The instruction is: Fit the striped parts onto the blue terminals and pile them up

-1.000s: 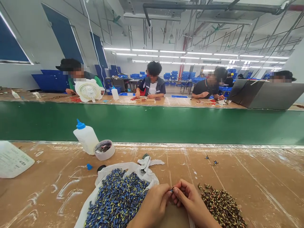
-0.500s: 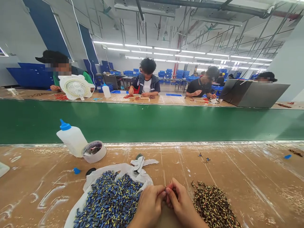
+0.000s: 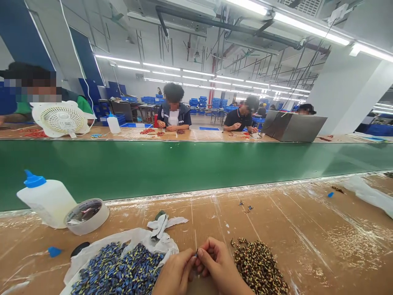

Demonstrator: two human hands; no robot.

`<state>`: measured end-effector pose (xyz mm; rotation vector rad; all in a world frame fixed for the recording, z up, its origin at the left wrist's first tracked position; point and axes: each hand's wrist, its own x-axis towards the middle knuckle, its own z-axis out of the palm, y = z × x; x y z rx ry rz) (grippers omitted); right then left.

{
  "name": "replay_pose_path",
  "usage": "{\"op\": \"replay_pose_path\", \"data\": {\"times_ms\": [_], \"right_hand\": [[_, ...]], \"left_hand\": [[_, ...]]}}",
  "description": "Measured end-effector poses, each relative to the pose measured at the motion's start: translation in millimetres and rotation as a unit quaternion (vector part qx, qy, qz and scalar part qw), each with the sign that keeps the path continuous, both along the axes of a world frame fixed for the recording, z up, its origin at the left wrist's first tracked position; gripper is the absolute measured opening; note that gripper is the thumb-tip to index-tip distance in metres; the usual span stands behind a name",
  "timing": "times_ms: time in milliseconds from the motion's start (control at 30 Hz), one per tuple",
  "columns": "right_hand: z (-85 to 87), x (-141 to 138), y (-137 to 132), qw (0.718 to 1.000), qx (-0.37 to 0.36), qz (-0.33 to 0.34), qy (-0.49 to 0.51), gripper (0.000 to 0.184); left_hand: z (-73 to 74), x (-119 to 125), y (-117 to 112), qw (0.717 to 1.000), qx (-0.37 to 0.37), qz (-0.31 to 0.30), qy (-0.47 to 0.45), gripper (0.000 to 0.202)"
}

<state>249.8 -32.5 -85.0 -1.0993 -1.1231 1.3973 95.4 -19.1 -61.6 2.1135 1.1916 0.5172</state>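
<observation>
My left hand (image 3: pixel 175 270) and my right hand (image 3: pixel 216 262) meet at the front of the table, fingertips pinched together. Between them shows a tiny dark piece with a hint of blue (image 3: pixel 196 253), mostly covered by the fingers. Beside my left hand, many small blue, black and yellow pieces (image 3: pixel 119 270) lie heaped on a white plastic bag (image 3: pixel 135 237). To the right of my right hand is a heap of small dark brown and yellow curled pieces (image 3: pixel 258 264). Both heaps run down toward the lower edge of the view.
On the left stand a blue-capped squeeze bottle (image 3: pixel 49 200) and a tape roll (image 3: pixel 87 216) holding scraps. Crumpled white strips (image 3: pixel 162 226) lie behind the bag, and a few loose pieces (image 3: pixel 245 206) farther back. Beyond a green belt (image 3: pixel 172 168), several people work by a white fan (image 3: pixel 61 119).
The view has turned right, so the table and both heaps appear farther left. My hands stay together, fingertips still pinched. The far person in the middle has brought their hands closer together.
</observation>
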Motion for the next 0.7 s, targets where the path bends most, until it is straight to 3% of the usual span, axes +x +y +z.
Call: {"op": "replay_pose_path", "data": {"times_ms": [167,467,700], "right_hand": [[0.8,1,-2,1.0,0.007,0.013,-0.008,0.051],[-9.2,-2,-7,0.994,0.088,0.006,-0.071,0.042],[-0.9,-1,-6,0.998,0.046,0.021,-0.039,0.043]], "left_hand": [[-1.6,-1,0,1.0,0.001,-0.003,-0.004,0.041],[-2.7,3,-4,1.0,0.003,0.027,0.011,0.038],[3.6,1,-7,1.0,-0.004,0.005,0.015,0.04]]}}
